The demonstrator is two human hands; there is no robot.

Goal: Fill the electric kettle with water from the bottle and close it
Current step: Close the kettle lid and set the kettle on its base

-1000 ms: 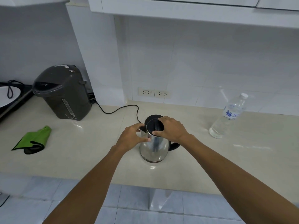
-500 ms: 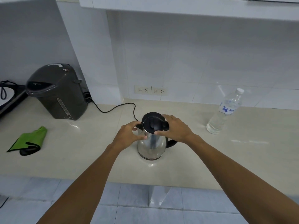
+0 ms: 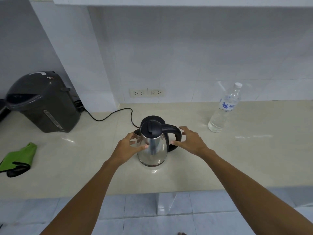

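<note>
We see steel kettle point(image 3: 152, 146) upright on counter point(image 3: 237, 158), lid point(image 3: 150, 129) down. Our left hand point(image 3: 126, 149) cups spout side, thumb touching body. Our right hand point(image 3: 190, 141) spread wide beside handle point(image 3: 174, 133), holding nothing. Capped bottle point(image 3: 223, 109) well apart, right.

White tiled wall point(image 3: 186, 48) with 2 outlets point(image 3: 147, 93); beige countertop point(image 3: 84, 167); pale floor tiles point(image 3: 144, 217).

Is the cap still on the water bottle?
Yes, the white cap sits on the neck of the water bottle, which stands upright on the counter.
</note>
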